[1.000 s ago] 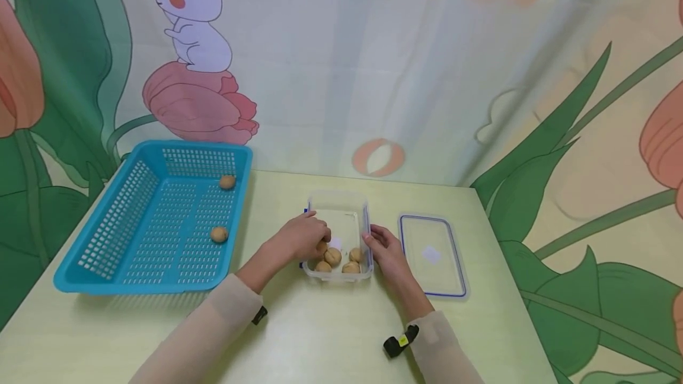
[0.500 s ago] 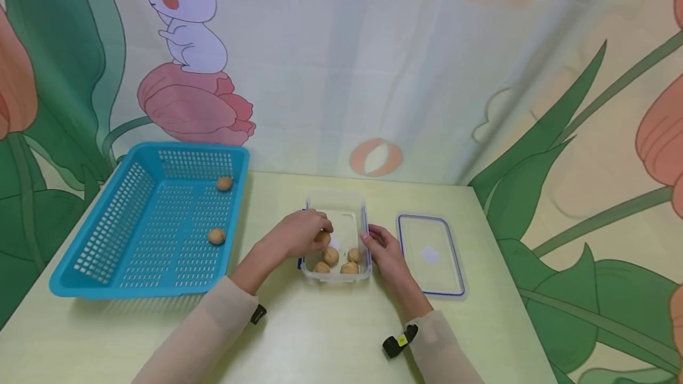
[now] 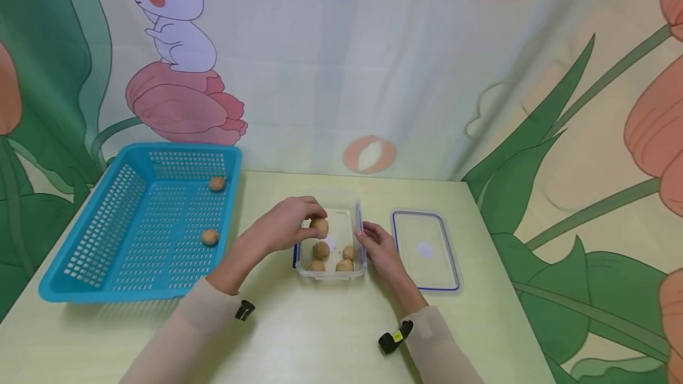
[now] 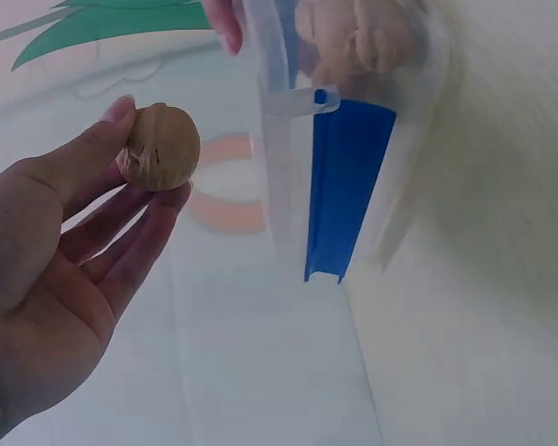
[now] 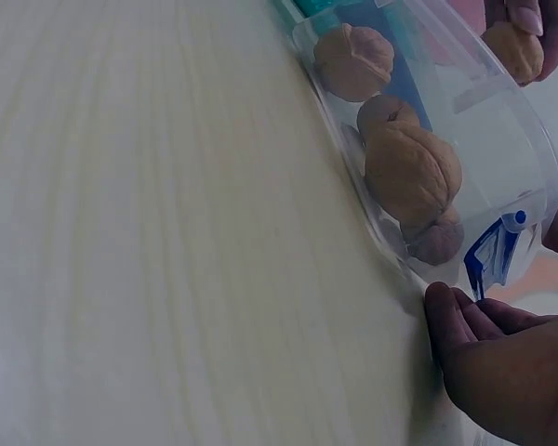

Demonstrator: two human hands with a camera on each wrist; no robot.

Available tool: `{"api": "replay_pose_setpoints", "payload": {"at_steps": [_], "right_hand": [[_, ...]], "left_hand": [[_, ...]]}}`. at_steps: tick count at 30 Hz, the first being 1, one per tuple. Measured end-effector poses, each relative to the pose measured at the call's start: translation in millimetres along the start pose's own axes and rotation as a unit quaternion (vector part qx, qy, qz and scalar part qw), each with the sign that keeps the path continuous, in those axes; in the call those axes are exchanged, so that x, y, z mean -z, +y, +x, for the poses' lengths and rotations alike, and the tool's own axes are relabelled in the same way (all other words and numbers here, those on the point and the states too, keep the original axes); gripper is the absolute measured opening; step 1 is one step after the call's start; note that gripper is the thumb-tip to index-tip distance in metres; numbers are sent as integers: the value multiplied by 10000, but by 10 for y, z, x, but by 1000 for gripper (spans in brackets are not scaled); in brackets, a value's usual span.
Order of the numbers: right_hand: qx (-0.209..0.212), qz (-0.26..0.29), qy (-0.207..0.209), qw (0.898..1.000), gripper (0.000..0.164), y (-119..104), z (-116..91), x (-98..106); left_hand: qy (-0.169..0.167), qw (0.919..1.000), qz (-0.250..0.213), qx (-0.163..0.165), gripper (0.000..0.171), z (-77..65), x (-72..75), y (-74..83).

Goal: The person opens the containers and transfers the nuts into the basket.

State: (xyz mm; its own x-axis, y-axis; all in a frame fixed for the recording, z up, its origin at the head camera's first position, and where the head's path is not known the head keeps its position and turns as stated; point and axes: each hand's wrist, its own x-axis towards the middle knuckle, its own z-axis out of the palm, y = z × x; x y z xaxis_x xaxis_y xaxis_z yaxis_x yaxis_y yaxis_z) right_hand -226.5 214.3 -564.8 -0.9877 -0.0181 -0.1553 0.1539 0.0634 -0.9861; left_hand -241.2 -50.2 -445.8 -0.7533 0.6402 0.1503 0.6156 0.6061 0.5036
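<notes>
My left hand (image 3: 283,227) pinches a walnut (image 4: 163,149) between thumb and fingertips, up at the rim of a clear plastic food container (image 3: 332,275). The container stands without its lid, blue clips hanging at its sides. Several more walnuts (image 3: 322,250) lie inside, gathered at its near end. On the other side, my right hand (image 3: 381,250) holds the container's right wall, its thumb at the rim and its fingers outside. Low beside the blue clip (image 5: 493,255), those fingers show in the right wrist view.
A blue perforated basket (image 3: 233,194) stands at the left, with two walnuts (image 3: 210,237) along its right side. The clear lid with a blue seal (image 3: 457,274) lies flat at the right. A printed curtain (image 3: 299,76) hangs behind the table.
My left hand has lifted the walnut from the pile of walnuts in the container, up and slightly left. My right hand stays at the container's side. The head view has shifted a little.
</notes>
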Motion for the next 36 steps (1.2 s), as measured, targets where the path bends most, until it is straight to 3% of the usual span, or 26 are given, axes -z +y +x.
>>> {"api": "replay_pose_setpoints", "payload": {"at_steps": [6,14,21,29,36], "right_hand": [[66,-31,3,10000,58,-5,15,5],[30,-36,-4,10000,56,-47,-13,-27],[-77,-37,55,9999,55,-35,-3,-25],[-54,-57,52,10000,57,-12,1,-18],[-51,-27,50,10000,59,-28,-10,-14]], "left_hand": [[318,9991,-264,23,33,-144,120,-14],[990,9932,-605,127,31,-370,278,-107],[1398,9838,-992,527,36,-527,458,-172],[1882,9727,-937,983,40,-725,604,-283],[2251,9629,-884,1195,40,-893,694,-433]]}}
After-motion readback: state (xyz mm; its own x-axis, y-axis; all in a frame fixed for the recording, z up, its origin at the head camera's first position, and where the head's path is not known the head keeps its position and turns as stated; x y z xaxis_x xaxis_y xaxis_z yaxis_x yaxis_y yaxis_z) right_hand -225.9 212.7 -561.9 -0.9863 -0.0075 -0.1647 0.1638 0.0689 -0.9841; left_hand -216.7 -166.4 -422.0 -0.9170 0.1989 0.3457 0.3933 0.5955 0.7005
